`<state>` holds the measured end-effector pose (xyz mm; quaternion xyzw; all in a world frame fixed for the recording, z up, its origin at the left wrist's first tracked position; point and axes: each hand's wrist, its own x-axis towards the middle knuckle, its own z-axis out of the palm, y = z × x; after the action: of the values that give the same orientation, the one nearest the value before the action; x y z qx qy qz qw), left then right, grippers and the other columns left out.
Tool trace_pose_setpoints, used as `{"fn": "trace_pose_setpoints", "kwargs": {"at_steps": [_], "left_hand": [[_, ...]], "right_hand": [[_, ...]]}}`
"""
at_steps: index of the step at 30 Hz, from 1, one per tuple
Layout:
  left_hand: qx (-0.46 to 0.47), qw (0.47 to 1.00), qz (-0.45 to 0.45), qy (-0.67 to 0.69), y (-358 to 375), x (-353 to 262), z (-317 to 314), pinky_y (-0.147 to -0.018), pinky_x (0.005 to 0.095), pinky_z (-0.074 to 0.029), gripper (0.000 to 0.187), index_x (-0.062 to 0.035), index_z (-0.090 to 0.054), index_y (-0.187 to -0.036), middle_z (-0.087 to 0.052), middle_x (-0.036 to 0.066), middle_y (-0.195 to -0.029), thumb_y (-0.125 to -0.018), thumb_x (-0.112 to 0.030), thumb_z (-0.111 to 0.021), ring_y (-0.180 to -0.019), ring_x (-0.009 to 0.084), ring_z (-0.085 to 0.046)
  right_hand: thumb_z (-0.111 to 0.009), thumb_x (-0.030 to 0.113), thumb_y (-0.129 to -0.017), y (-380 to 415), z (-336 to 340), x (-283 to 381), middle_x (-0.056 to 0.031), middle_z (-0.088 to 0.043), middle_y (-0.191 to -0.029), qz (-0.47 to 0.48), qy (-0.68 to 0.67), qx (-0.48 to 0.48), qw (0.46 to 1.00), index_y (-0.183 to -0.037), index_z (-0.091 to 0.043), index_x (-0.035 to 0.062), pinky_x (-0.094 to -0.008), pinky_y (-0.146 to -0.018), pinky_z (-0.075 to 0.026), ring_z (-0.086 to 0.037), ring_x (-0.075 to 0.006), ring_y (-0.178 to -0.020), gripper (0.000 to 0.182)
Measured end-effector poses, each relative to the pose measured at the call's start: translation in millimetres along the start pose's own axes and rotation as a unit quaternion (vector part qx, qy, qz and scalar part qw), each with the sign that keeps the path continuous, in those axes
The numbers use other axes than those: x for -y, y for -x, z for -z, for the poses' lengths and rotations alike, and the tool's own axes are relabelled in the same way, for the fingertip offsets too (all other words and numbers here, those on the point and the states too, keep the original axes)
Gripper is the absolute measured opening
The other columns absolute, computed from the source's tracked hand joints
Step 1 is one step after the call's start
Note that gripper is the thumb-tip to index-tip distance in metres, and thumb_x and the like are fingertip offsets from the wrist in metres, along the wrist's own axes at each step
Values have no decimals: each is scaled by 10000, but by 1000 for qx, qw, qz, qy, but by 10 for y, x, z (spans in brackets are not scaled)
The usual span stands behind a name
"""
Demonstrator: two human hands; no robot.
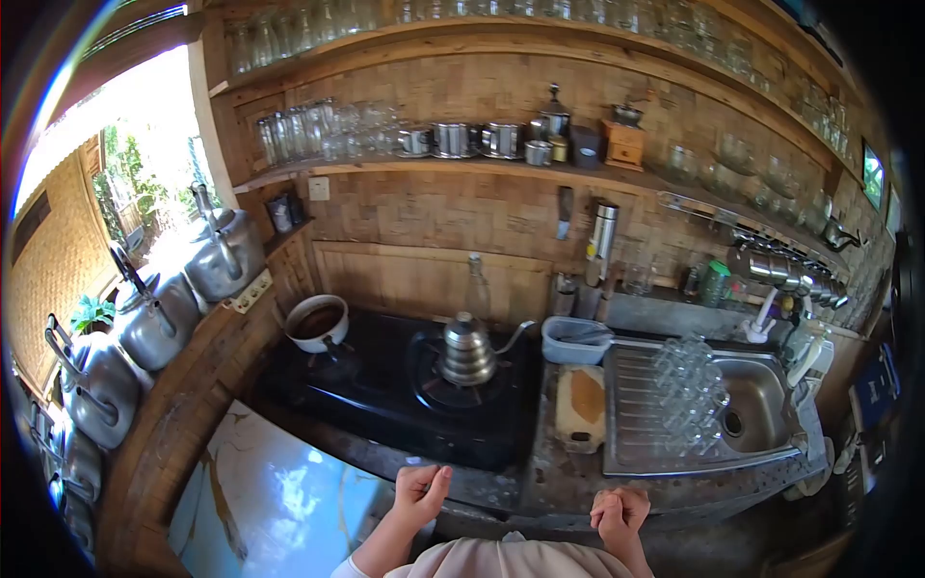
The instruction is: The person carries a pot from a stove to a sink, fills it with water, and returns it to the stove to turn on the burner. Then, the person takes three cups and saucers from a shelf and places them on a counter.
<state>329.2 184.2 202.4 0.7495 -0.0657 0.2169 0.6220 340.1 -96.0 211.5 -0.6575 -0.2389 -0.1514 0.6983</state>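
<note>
Both hands are raised low in the head view, before the counter's front edge. My left hand [421, 495] is closed in a fist, thumb resting on the curled fingers, below the black gas stove [385, 419]. Fingers curled, my right hand [620, 511] is closed too, in front of the counter below the sink's drainboard [626, 424]. I see nothing in either hand. On the stove's right burner stands a steel gooseneck kettle [467, 356]. A white pot [317, 326] with dark contents sits at the stove's back left.
Several drinking glasses [689, 395] stand beside the sink basin [752, 409]. A plastic tub [575, 339] and a white-and-tan container [580, 407] are between stove and sink. Large kettles [154, 318] line the left ledge. A marbled tabletop [279, 491] lies at lower left.
</note>
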Motion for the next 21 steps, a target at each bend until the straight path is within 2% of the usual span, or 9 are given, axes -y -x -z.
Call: {"fn": "trace_pose_setpoints", "kwargs": {"at_steps": [2, 3, 5, 7, 9, 12, 19, 21], "left_hand": [[-23, 999, 8, 26, 75, -84, -366, -366, 232, -244, 391, -21, -373, -477, -388, -6, -417, -847, -57, -493, -374, 51, -337], [-42, 998, 5, 39, 108, -134, -548, -365, 229, -242, 394, -25, -373, -473, -394, -9, -417, -848, -55, -490, -373, 48, -340], [-46, 998, -7, 48, 168, -265, -844, -361, 218, -256, 394, -29, -381, -472, -414, -7, -417, -851, -56, -484, -366, 47, -362], [-70, 996, -19, 55, 169, -361, -1071, -361, 210, -280, 386, -23, -402, -481, -438, 4, -418, -858, -64, -479, -362, 54, -392], [-66, 996, -26, 46, 164, -485, -1183, -363, 207, -289, 383, -21, -412, -486, -446, 7, -420, -861, -69, -477, -361, 56, -400], [-60, 997, -29, 37, 177, -582, -1274, -364, 205, -296, 381, -19, -425, -493, -456, 9, -424, -866, -78, -472, -361, 56, -406], [-42, 998, -10, 50, 187, -546, -1308, -362, 201, -289, 374, -16, -440, -502, -459, 1, -427, -870, -80, -467, -359, 53, -405], [-35, 999, -2, 31, 245, -562, -1295, -361, 203, -291, 370, -17, -448, -506, -460, 3, -427, -870, -82, -468, -360, 52, -407]], "right_hand": [[-449, 177, -879, 50, 306, 70, -37, -413, -385, 4, 5, -46, 999, -498, -460, -2, -226, -330, -283, -390, -99, -300, 422], [-449, 177, -879, 81, 493, 102, -37, -413, -385, -1, 10, -45, 999, -498, -460, -2, -226, -330, -283, -390, -99, -300, 422], [-422, 28, -820, 133, 781, 172, -59, -476, -426, -27, -13, -60, 998, -507, -490, -27, -219, -333, -333, -440, -100, -335, 325], [-412, 28, -826, 127, 994, 268, -50, -458, -411, -9, -14, -53, 998, -501, -481, -22, -224, -330, -324, -430, -97, -332, 335], [-414, 52, -843, 140, 1149, 323, -52, -450, -401, 3, -45, -87, 995, -479, -462, -10, -228, -328, -314, -426, -105, -326, 373], [-419, 83, -860, 183, 1329, 310, -56, -444, -391, 14, -50, -74, 996, -450, -439, 2, -231, -327, -308, -419, -116, -316, 419], [-414, 127, -879, 213, 1284, 236, -55, -437, -381, 39, -90, -86, 991, -427, -423, 12, -237, -329, -309, -425, -124, -318, 467], [-415, 146, -883, 253, 1302, 221, -59, -456, -398, 25, -89, -62, 994, -454, -463, 2, -235, -335, -318, -446, -126, -334, 455]]}}
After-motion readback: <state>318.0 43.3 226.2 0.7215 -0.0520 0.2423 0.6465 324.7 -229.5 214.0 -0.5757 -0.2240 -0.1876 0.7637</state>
